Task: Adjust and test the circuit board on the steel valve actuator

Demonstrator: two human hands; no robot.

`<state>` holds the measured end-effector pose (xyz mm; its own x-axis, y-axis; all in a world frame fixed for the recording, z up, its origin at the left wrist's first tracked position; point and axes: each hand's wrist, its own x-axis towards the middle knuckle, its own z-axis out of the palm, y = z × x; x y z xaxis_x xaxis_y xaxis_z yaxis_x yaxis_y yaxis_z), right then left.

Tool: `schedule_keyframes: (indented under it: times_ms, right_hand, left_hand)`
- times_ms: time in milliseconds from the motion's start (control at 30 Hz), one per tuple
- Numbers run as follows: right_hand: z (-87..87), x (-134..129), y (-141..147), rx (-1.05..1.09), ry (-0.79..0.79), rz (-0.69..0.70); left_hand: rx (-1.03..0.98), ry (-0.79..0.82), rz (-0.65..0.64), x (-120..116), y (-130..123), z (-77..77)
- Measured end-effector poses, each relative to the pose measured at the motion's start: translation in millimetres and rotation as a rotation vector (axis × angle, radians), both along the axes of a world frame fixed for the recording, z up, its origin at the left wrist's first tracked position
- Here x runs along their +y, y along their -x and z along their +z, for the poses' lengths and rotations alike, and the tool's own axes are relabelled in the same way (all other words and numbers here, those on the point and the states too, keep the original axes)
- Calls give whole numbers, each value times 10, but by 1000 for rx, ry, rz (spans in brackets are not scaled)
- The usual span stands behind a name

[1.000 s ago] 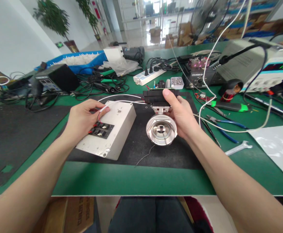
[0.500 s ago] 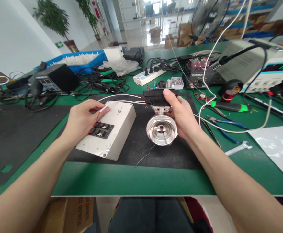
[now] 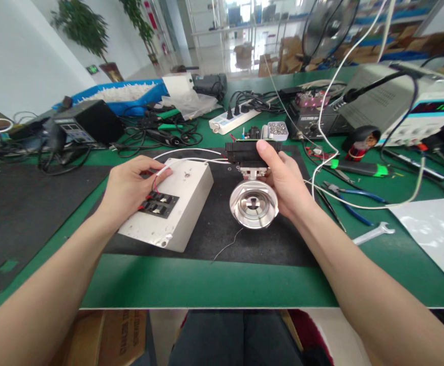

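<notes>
Below the table (image 3: pixel 214 284), a cardboard box (image 3: pixel 121 338) reads "STAINLESS". Left hand (image 3: pixel 132 185) pinches white wire (image 3: pixel 186 159) over the metal box (image 3: pixel 195 203). Right hand (image 3: pixel 287 180) grips the valve (image 3: pixel 253 203) above the mat (image 3: pixel 222 229), round mouth facing the viewer, long axis upright. Wrench (image 3: pixel 372 233) and pliers (image 3: pixel 357 194) lie right; a power strip (image 3: pixel 231 121) lies behind.

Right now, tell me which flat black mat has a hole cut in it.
The mat at far left: green tabletop shows through near its front edge. The mat under the grey metal box shows none.
</notes>
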<state>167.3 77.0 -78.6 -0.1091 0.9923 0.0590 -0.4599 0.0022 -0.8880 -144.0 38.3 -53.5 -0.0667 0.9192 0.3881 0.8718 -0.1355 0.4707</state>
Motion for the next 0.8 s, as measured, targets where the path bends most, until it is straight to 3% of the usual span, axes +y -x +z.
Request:
schedule_keyframes:
  times_ms: [800]
  right_hand:
    - [-9, -3, -9, 24, 31, 31]
  left_hand:
    - [-27, -17, -19, 14, 22, -8]
